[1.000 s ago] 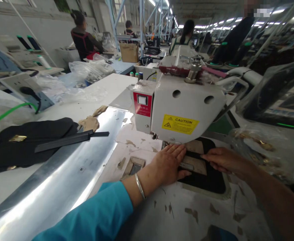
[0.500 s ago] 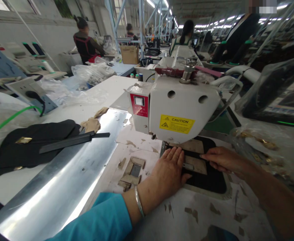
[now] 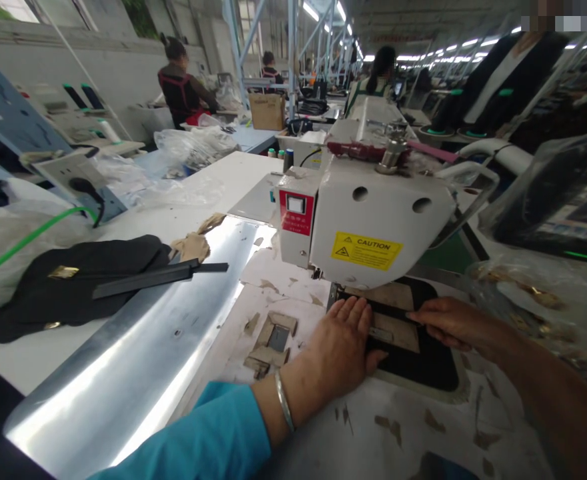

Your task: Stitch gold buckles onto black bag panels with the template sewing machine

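Observation:
My left hand (image 3: 341, 347) lies flat, fingers stretched together, over the left part of a black panel (image 3: 441, 363) beneath the sewing machine head (image 3: 373, 217). Its palm hides some of the panel. Tan pieces (image 3: 404, 339) lie on the panel, with a narrow black strip (image 3: 391, 309) running between them. At the strip's right end, the thumb and fingers of my right hand (image 3: 456, 323) are pinched together on it. A small metal plate (image 3: 381, 335) shows on the lower tan piece, close to my left fingers.
A tan square frame (image 3: 272, 338) is fixed to the worn white table left of my hand. Beyond it are a shiny metal sheet (image 3: 148, 347) and black pieces (image 3: 88, 280) with loose strips. A plastic bag (image 3: 533, 300) lies right. Co-workers are in the background.
The view has swung slightly, so everything sits a little further right in the picture. Both hands keep their places on the panel and strip.

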`<state>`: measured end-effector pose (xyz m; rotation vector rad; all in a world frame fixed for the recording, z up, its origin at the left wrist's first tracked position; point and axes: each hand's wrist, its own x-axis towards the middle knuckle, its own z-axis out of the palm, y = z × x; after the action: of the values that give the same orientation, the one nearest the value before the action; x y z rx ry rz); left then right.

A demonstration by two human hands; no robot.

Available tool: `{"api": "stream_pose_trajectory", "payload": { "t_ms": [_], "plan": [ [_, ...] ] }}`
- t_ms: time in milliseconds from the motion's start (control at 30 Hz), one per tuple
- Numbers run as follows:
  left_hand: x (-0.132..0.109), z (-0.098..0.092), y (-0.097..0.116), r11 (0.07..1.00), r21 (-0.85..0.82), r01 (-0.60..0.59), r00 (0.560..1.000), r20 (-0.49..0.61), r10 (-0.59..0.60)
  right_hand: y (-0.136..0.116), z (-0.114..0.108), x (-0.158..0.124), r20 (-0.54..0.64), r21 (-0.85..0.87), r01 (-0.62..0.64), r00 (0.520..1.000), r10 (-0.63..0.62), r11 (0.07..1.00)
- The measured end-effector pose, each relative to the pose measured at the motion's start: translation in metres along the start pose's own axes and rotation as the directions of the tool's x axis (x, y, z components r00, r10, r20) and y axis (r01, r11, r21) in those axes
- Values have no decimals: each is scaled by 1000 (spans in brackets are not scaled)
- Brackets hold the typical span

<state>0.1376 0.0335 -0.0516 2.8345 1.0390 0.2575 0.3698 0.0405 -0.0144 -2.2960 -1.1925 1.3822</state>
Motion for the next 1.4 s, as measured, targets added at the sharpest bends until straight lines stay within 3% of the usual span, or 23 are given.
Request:
{"api": "stream_pose_trajectory", "payload": {
  "t_ms": [300, 433, 567, 667, 800, 1067, 1400],
  "plan": [
    [-12, 8, -12, 999, 37, 37, 994, -103, -33, 0, 3, 2, -11, -29, 20, 1000, -20, 999],
    [-14, 14, -13, 999, 46, -23, 989, -144, 29, 3, 2, 4, -49, -60, 51, 997, -54, 997],
    [-15, 16, -13, 996, 42, -83, 982, -167, 89, 5, -4, 3, 31, 60, 38, 999, -40, 997],
    [-15, 15, -12, 997, 37, -69, 983, -166, 74, 3, -5, 2, 27, -4, 43, 999, -43, 999],
    [-5, 14, -8, 995, 23, -92, 985, -145, 95, -1, -2, 3, -13, -79, 42, 999, -44, 996],
    [39, 16, 7, 977, -55, -205, 978, -58, 202, 0, -2, -3, -23, -82, 43, 999, -45, 996],
    [35, 22, 9, 981, 3, -196, 971, -137, 194, 5, 5, 3, -83, -133, 71, 993, -83, 988]
  ]
}}
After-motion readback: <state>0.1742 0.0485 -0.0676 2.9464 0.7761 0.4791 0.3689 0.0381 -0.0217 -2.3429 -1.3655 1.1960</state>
